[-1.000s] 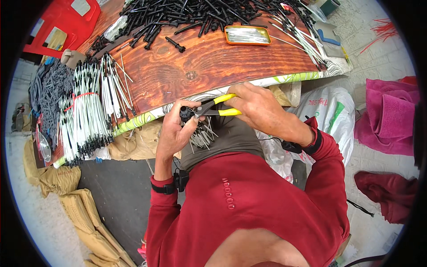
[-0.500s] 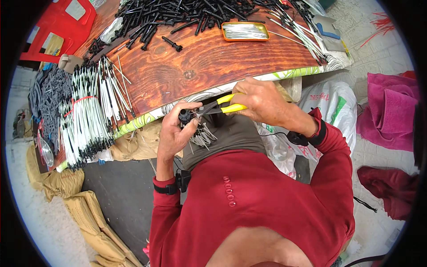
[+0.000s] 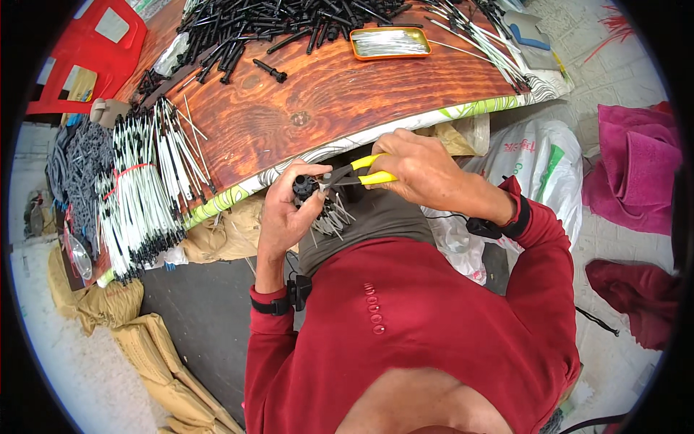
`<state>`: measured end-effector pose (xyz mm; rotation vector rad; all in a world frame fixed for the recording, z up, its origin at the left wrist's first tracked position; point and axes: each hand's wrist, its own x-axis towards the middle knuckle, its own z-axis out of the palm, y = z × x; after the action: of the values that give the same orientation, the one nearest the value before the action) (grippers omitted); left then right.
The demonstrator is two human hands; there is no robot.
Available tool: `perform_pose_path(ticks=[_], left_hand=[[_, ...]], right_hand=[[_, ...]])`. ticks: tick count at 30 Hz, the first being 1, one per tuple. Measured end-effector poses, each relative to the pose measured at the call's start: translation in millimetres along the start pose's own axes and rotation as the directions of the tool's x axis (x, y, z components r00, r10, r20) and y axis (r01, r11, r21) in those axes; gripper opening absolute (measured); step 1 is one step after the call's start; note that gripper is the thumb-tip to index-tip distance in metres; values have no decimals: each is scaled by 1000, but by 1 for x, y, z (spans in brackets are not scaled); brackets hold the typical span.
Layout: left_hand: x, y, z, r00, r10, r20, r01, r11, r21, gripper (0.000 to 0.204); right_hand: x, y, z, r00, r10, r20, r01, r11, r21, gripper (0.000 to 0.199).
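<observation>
My left hand (image 3: 285, 210) grips a small black plastic piece (image 3: 304, 188) at the near edge of the wooden table (image 3: 318, 101). My right hand (image 3: 412, 170) holds yellow-handled pliers (image 3: 358, 175), whose jaws meet the black piece. Several thin white rods (image 3: 334, 217) lie in a bunch on my lap, just below both hands. A heap of black plastic pieces (image 3: 289, 18) covers the far side of the table.
A bundle of white rods with black tips (image 3: 141, 195) lies on the table's left end. An orange tray (image 3: 390, 42) sits far right on the table. A red crate (image 3: 79, 58), white plastic bags (image 3: 535, 163), pink cloth (image 3: 636, 173) and tan sacks (image 3: 123, 318) surround me.
Both hands stay together at the table edge; the pliers have shifted slightly on the black piece. The view has tilted a little.
</observation>
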<state>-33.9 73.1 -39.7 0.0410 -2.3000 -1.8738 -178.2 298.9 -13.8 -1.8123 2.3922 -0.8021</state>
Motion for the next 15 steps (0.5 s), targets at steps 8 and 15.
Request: perform_pose_path(ticks=[8, 15], left_hand=[[-1, -4, 0, 999, 25, -38, -25, 1000, -8, 34], [-2, 3, 2, 999, 43, 23, -45, 997, 63, 41]], right_hand=[[3, -4, 0, 999, -17, -32, 12, 990, -143, 25], [13, 6, -21, 865, 161, 476, -358, 862, 359, 41]])
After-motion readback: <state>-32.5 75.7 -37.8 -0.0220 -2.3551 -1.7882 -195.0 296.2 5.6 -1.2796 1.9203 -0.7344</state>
